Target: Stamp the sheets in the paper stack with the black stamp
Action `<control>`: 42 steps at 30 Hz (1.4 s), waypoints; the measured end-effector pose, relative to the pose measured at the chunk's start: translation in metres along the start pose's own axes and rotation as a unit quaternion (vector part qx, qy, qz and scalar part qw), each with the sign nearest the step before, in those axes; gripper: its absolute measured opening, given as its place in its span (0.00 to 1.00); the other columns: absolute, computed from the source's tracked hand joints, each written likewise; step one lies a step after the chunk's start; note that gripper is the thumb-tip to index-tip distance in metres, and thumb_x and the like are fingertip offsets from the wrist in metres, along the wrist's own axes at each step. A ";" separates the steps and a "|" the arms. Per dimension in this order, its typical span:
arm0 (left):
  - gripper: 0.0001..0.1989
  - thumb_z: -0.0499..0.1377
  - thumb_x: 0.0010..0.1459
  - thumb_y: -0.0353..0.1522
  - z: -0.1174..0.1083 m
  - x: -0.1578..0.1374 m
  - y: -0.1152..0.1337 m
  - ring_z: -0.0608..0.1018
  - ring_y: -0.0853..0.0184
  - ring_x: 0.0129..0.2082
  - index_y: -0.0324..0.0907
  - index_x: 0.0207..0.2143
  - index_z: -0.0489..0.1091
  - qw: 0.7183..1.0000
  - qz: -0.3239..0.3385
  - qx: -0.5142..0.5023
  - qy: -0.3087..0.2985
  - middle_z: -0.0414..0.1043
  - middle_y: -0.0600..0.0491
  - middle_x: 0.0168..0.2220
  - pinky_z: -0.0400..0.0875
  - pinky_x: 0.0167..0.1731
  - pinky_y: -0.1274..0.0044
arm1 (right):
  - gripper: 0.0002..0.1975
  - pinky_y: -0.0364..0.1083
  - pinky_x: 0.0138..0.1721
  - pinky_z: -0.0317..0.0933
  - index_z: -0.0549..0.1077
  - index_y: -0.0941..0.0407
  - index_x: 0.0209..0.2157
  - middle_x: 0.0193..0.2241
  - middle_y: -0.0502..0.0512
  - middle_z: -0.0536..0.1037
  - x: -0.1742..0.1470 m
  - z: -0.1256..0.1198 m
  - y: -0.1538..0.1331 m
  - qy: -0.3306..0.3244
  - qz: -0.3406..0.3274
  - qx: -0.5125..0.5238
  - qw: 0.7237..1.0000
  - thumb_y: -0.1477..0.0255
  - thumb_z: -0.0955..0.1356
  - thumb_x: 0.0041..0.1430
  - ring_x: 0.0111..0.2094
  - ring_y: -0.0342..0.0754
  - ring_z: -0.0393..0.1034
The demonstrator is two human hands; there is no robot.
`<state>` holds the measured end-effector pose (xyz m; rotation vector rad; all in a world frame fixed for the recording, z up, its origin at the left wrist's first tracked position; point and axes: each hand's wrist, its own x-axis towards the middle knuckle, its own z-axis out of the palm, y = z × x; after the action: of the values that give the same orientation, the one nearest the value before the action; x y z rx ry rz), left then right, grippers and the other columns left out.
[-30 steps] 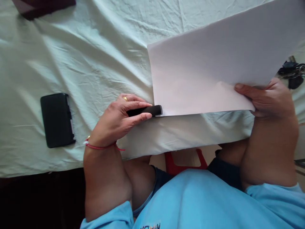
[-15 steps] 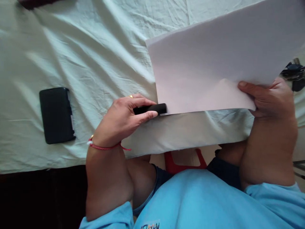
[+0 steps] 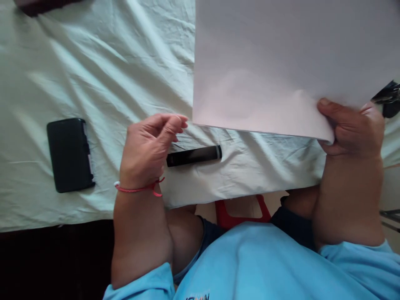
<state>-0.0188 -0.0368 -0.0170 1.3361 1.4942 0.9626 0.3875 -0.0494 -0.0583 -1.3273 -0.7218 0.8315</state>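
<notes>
My right hand point(image 3: 353, 125) grips the near right corner of white paper sheets point(image 3: 265, 66), thumb on top and the other fingers underneath. The paper is raised and tilted above the cloth, with a small crease near my thumb. My left hand point(image 3: 150, 146) is closed, thumb and fingertips pressed together just left of the paper's near left corner, apart from it. Nothing shows between these fingers. A slim black stapler point(image 3: 195, 155) lies on the cloth below the paper's near edge, close to my left hand.
A pale green, wrinkled cloth point(image 3: 131, 75) covers the table. On the left lies a black phone point(image 3: 70, 155). Keys point(image 3: 389, 98) are partly hidden at the paper's right edge. A dark maroon object point(image 3: 40, 6) sits at the top left, and a red stool point(image 3: 243, 214) stands below the table edge.
My left hand has let go of the stapler, which now lies on the cloth, and has closed its fingers beside the paper. The paper's left end has lifted away from the stapler.
</notes>
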 end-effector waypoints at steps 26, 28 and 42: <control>0.19 0.75 0.59 0.40 0.001 0.011 0.004 0.64 0.70 0.23 0.45 0.21 0.74 0.993 -0.022 0.031 -0.112 0.68 0.56 0.21 0.60 0.26 0.75 | 0.25 0.60 0.62 0.84 0.84 0.54 0.35 0.45 0.55 0.91 -0.022 0.030 -0.003 0.008 0.017 -0.031 0.999 0.62 0.90 0.37 0.52 0.58 0.88; 0.22 0.74 0.62 0.43 0.000 0.010 0.004 0.61 0.70 0.21 0.45 0.20 0.74 0.993 -0.024 0.047 -0.108 0.67 0.55 0.19 0.55 0.23 0.74 | 0.24 0.61 0.62 0.84 0.84 0.53 0.34 0.44 0.54 0.91 -0.022 0.030 -0.002 0.008 0.020 -0.033 0.999 0.62 0.89 0.36 0.52 0.58 0.87; 0.20 0.79 0.58 0.46 0.001 0.013 0.002 0.63 0.67 0.23 0.48 0.27 0.75 0.995 -0.062 -0.025 -0.073 0.64 0.57 0.21 0.59 0.24 0.73 | 0.22 0.63 0.67 0.81 0.82 0.52 0.30 0.41 0.51 0.89 -0.020 0.029 0.000 0.006 0.002 -0.011 1.000 0.64 0.89 0.35 0.52 0.58 0.87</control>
<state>-0.0178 -0.0239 -0.0167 1.2370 1.4147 0.8001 0.3524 -0.0510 -0.0544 -1.3521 -0.7217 0.8201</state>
